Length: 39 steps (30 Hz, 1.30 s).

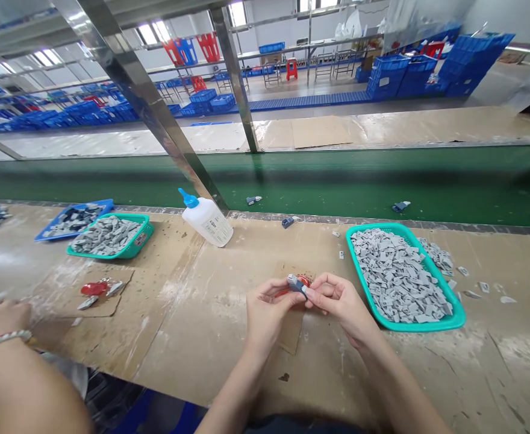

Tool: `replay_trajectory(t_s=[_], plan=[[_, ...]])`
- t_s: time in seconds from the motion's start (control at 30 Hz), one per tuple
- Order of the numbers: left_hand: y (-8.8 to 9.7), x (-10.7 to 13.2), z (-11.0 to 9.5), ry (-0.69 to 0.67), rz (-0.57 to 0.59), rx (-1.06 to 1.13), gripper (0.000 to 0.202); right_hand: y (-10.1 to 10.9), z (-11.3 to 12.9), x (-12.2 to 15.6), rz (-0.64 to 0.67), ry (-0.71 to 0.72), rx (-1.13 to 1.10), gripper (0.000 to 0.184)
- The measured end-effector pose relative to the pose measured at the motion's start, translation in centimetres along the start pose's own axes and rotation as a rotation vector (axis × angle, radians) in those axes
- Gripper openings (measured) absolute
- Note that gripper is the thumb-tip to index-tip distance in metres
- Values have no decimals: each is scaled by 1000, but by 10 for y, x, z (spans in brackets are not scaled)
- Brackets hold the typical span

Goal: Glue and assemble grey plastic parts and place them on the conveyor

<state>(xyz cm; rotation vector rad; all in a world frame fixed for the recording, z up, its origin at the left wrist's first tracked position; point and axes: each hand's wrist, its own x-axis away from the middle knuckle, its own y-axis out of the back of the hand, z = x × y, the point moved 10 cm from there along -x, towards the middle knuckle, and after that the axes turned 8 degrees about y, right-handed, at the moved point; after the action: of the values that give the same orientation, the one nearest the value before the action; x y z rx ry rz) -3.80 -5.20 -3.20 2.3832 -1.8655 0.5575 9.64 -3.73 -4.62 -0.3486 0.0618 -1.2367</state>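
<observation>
In front of me, my left hand pinches a small grey and dark-blue plastic piece between thumb and fingers. My right hand is closed at the near right end of the same piece, thumb and fingertips pressed on it. Just behind the fingers shows a bit of a red object, mostly hidden, on a small cardboard sheet. Right of my right hand, a green basket is full of small light-grey plastic pieces.
A white bottle with a blue nozzle stands at the back left. Beyond the table runs a green conveyor belt carrying a few pieces. Further left are another green basket, a blue tray and another person's arm.
</observation>
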Motion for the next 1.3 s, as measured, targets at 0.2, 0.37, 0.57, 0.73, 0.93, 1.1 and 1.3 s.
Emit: replay_trajectory(t_s=[0.2, 0.37, 0.57, 0.73, 0.93, 1.1, 1.3], plan=[[-6, 1, 5, 19, 45, -66, 22, 4, -7, 1, 23, -31, -18, 32], [-6, 2, 2, -21, -7, -42, 22, 6, 9, 2, -30, 70, 104, 27], [-7, 4, -9, -124, -47, 11, 20, 16, 24, 6, -169, 161, 198, 24], [-11, 7, -12, -132, -16, -3, 19, 19, 12, 8, -143, 64, 75, 26], [-15, 5, -9, -100, 31, -84, 20, 20, 19, 7, -54, 30, 131, 24], [-18, 1, -4, -53, 85, -54, 22, 25, 19, 6, -84, 70, 132, 26], [-18, 1, 5, -19, 50, -38, 19, 15, 4, 6, -30, 15, 8, 30]])
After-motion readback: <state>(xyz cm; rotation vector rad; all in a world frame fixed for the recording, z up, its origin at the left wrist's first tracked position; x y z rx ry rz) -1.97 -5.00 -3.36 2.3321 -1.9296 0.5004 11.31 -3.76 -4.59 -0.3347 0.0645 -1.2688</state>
